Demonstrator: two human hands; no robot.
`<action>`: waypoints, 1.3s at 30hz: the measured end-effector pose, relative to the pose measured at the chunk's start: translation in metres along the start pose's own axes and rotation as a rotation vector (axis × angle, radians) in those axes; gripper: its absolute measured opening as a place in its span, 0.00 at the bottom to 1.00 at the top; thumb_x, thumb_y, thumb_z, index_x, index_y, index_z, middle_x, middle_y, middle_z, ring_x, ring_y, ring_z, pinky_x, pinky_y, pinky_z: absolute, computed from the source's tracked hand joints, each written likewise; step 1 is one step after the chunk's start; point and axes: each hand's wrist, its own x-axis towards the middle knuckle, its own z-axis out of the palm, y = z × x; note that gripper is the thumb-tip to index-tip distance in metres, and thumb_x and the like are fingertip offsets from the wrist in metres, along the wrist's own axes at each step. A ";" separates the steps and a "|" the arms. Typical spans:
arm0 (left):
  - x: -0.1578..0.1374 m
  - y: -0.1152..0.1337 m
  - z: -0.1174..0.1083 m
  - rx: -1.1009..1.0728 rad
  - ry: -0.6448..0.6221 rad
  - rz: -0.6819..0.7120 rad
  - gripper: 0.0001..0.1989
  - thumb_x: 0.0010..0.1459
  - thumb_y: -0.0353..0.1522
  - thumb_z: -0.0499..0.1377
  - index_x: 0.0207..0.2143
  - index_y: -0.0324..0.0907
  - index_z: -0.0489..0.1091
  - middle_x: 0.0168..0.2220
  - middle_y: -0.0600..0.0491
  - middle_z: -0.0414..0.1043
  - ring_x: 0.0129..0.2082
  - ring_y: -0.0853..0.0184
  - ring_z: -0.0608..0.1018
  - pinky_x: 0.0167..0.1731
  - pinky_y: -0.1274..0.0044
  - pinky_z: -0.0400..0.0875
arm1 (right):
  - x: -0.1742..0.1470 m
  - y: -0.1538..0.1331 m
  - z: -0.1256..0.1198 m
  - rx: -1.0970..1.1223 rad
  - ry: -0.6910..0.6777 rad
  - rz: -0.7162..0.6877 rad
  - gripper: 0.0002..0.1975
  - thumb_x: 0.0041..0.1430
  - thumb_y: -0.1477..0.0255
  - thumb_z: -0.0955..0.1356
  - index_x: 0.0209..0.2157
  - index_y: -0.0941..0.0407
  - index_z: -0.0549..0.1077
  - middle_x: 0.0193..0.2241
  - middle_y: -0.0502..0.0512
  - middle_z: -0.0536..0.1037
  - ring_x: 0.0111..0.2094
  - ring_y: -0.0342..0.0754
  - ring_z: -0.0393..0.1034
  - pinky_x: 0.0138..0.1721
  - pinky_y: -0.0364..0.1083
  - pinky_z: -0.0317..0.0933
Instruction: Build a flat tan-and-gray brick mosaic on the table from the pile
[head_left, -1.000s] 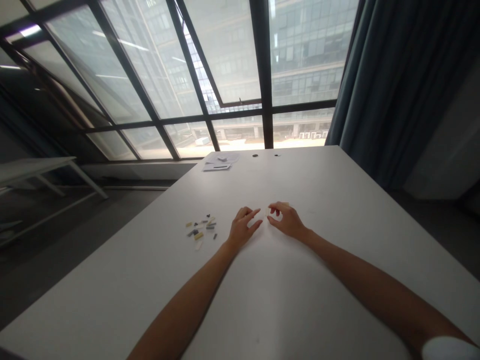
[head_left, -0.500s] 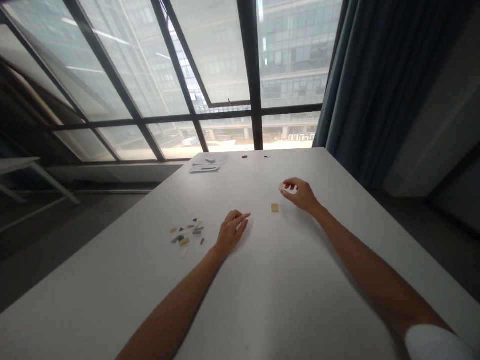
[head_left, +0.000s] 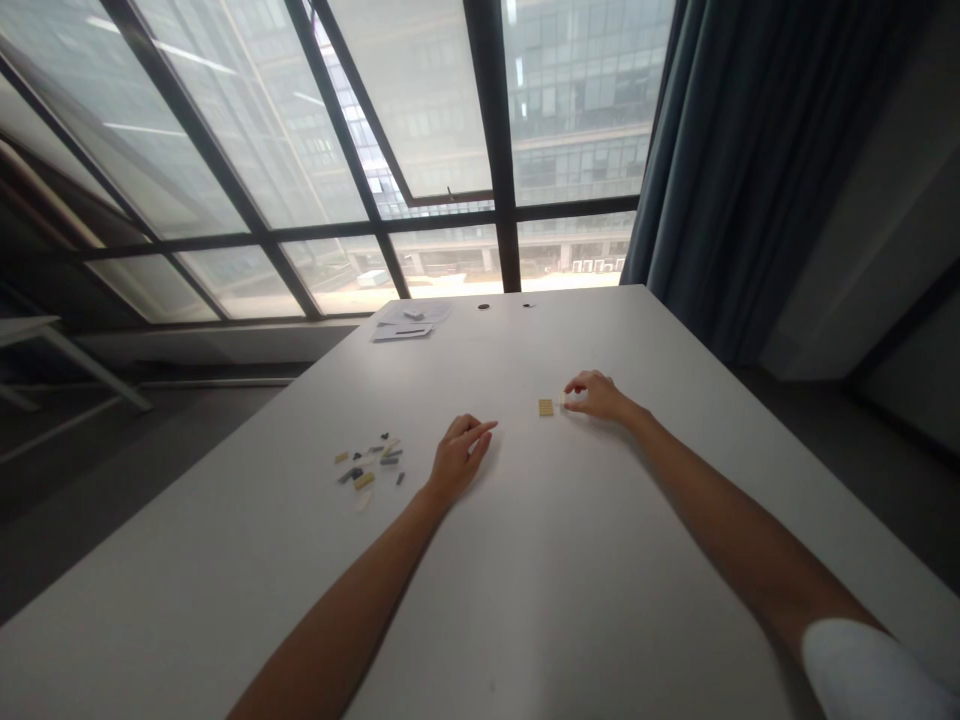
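My right hand pinches a small white toy brick between thumb and fingertips, low over the table. Just left of that brick lies a square tan plate with studs on top; a narrow gap seems to separate the two. My left hand rests on the table with nothing in it, its index finger stretched toward the tan plate and its thumb apart. Left of it is a loose pile of small grey, black, white and tan bricks, among them a longer tan brick.
The white table reaches toward the windows. Sheets of paper with small items on them lie at its far left corner, and a round dark hole is near the far edge. A blue curtain hangs at the right.
My right hand has come down with the white brick, to the right side of the tan plate. My left hand keeps its pose. The whole view has shifted slightly.
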 end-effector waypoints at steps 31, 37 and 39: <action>0.002 0.005 -0.001 0.008 0.007 0.016 0.16 0.70 0.38 0.51 0.47 0.44 0.77 0.34 0.51 0.68 0.38 0.66 0.71 0.41 0.72 0.67 | -0.009 -0.017 0.029 -0.029 -0.075 0.232 0.08 0.50 0.69 0.72 0.33 0.55 0.79 0.33 0.56 0.81 0.34 0.48 0.72 0.36 0.44 0.60; 0.001 0.004 0.000 0.004 0.002 0.002 0.16 0.70 0.37 0.52 0.48 0.44 0.77 0.34 0.51 0.68 0.38 0.66 0.71 0.42 0.72 0.68 | -0.011 -0.018 0.030 -0.033 -0.083 0.219 0.09 0.51 0.68 0.71 0.34 0.56 0.79 0.33 0.55 0.80 0.34 0.46 0.71 0.37 0.42 0.60; 0.002 0.005 0.001 -0.001 0.003 0.002 0.16 0.70 0.37 0.52 0.47 0.44 0.77 0.34 0.51 0.68 0.38 0.66 0.71 0.42 0.72 0.68 | -0.012 -0.017 0.031 -0.029 -0.075 0.216 0.09 0.51 0.68 0.71 0.34 0.56 0.79 0.33 0.54 0.80 0.34 0.46 0.71 0.37 0.42 0.60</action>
